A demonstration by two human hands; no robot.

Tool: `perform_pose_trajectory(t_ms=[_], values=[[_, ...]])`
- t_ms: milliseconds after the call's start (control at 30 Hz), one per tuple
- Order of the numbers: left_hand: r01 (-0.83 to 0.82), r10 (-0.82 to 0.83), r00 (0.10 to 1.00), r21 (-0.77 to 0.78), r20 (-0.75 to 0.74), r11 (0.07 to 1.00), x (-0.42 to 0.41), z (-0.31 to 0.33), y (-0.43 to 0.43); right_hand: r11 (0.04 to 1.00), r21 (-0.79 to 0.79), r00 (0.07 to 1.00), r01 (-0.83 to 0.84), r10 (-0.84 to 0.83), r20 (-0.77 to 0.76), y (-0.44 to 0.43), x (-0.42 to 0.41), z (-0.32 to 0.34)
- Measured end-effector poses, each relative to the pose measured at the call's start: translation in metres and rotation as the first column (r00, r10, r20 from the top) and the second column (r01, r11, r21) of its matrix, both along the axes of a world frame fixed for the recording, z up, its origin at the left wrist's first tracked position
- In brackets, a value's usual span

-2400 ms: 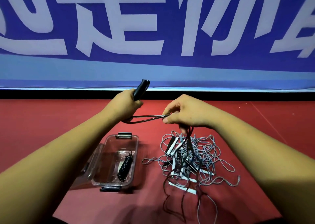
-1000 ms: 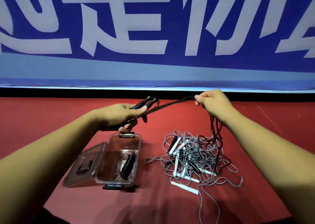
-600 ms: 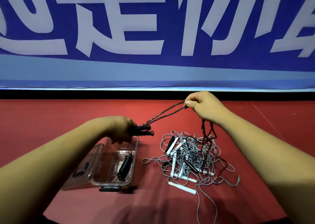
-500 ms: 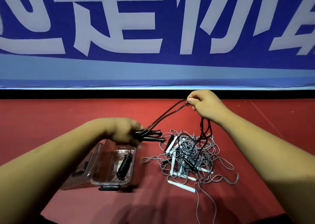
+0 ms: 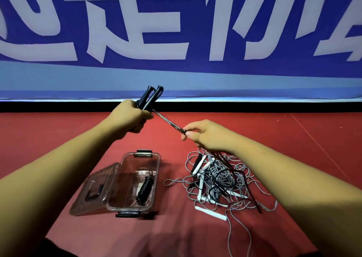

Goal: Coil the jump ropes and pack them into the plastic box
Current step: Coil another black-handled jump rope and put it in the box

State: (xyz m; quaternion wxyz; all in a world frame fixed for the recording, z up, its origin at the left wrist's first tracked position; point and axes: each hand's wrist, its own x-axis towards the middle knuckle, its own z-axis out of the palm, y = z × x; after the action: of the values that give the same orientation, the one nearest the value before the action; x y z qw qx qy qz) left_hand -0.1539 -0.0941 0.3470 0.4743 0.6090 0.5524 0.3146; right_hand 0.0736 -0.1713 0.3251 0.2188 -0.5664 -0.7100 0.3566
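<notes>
My left hand (image 5: 129, 119) grips the two black handles (image 5: 151, 97) of a black jump rope, held upright above the floor. The black cord (image 5: 168, 122) runs taut down to my right hand (image 5: 203, 134), which pinches it, and trails on into a tangled pile of grey ropes with white handles (image 5: 217, 180) on the red floor. A clear plastic box (image 5: 137, 180) sits open below my left forearm, its lid (image 5: 94, 190) folded out to the left. One coiled black rope (image 5: 145, 188) lies inside the box.
A blue banner with large white characters (image 5: 176, 31) hangs along the back, above a black strip. A loose white handle (image 5: 210, 212) and grey cord loops (image 5: 239, 235) spread out at the pile's near side. Red floor (image 5: 303, 143) surrounds everything.
My left hand has lifted the black handles from low over the box to upright. My right hand has come down and nearer along the cord, which is now pulled tight.
</notes>
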Motion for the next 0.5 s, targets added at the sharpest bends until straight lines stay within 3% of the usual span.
perform_pose_trajectory(t_ms=[100,167,233,300,400,500], values=[[-0.107,0.114,0.982,0.055,-0.153,0.993,-0.005,-0.011,0.011,0.998,-0.021,0.998,-0.054,0.053,-0.02,-0.008,-0.027,0.006],[-0.128,0.18,0.934,0.182,-0.31,0.975,-0.006,-0.016,0.017,0.996,0.033,0.997,-0.08,0.079,0.016,-0.012,-0.043,0.008],[-0.045,0.227,0.809,0.329,-0.541,0.943,-0.005,-0.021,0.02,0.989,0.096,0.993,-0.114,0.109,0.051,-0.015,-0.052,0.011],[0.13,0.223,0.62,0.379,-0.752,0.916,-0.001,-0.028,0.014,0.984,0.135,0.991,-0.118,0.108,0.078,-0.016,-0.053,0.017],[0.412,0.055,0.34,0.201,-0.939,0.889,0.011,-0.035,-0.006,0.981,0.19,0.995,-0.027,0.008,0.103,-0.01,-0.04,0.025],[0.652,-0.202,0.15,-0.057,-0.968,0.756,0.029,-0.033,-0.033,0.961,0.271,0.985,0.048,-0.09,0.145,-0.001,-0.022,0.02]])
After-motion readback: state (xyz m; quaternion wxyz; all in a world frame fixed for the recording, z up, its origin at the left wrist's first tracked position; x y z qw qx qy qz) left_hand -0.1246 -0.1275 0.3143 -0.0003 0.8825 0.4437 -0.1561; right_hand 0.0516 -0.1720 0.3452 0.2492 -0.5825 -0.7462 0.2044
